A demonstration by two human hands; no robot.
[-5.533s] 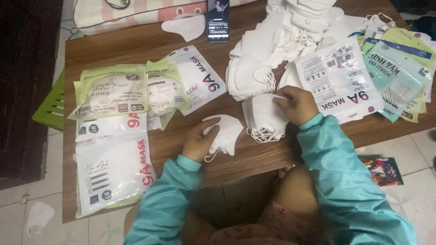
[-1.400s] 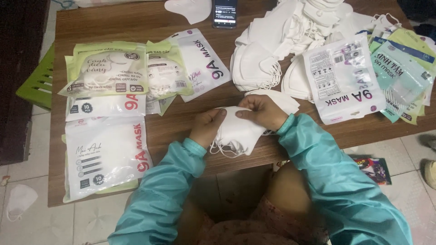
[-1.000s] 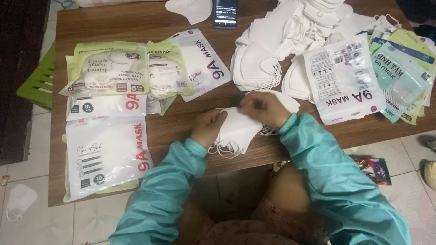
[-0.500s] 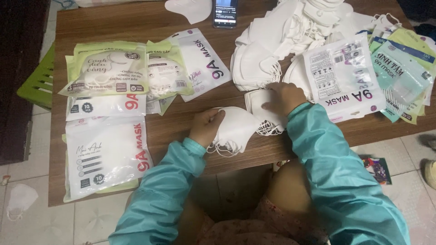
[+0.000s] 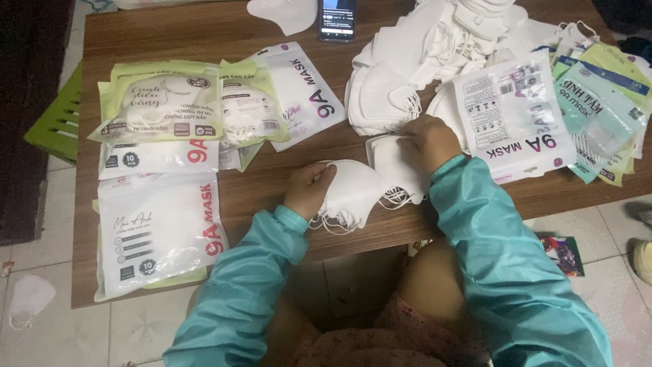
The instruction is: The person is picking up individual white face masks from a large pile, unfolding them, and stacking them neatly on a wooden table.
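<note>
Change: since the frames a second earlier, the right hand (image 5: 426, 141) had left the shared stack and moved up-right to a second folded white mask (image 5: 388, 160); the left hand (image 5: 309, 189) stayed on the stack.
Left hand: closed around the left end of a stack of folded white masks (image 5: 353, 192), fingers curled over its top edge.
Right hand: fingers bent down, pressing on the second mask's upper edge; whether it pinched it could not be told.
Stack: lay near the table's (image 5: 170, 30) front edge, long axis roughly left to right, pointed fold toward the right, ear loops trailing off the lower side.
Second mask: just behind the stack, overlapping it, beside a pile of loose white masks (image 5: 407, 75).
Surroundings: filled mask packets (image 5: 159, 231) lay at the left, flat empty packets (image 5: 516, 115) at the right, a phone (image 5: 337, 19) at the far edge.
</note>
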